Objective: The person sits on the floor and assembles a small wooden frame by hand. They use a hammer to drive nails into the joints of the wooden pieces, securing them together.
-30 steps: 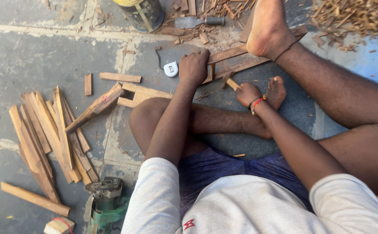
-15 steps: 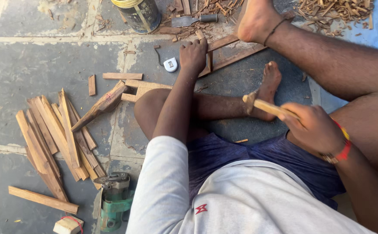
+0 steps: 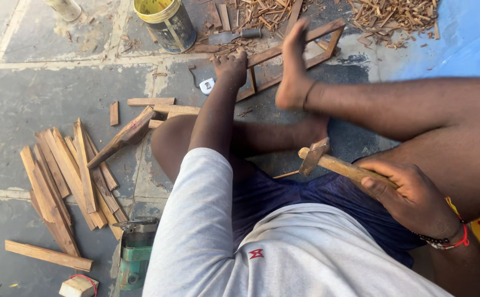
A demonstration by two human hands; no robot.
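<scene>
The right hand (image 3: 410,192) has its fingers wrapped tight round the pale wooden handle of a hammer (image 3: 333,162), w/ the dark head tilted down just above the person's lap. The left hand (image 3: 230,67) is stretched fwd, fingers curled & pressed down on the near rail of a thin wooden frame (image 3: 300,52) lying flat on the stone floor; a bare foot (image 3: 294,71) rests across it. Left of the arm lies a pile of wood strips (image 3: 69,176); beyond the frame, a yellow-rimmed paint can (image 3: 168,22) & wood scraps (image 3: 394,16). Bare floor shows btwn frame & knee.
</scene>
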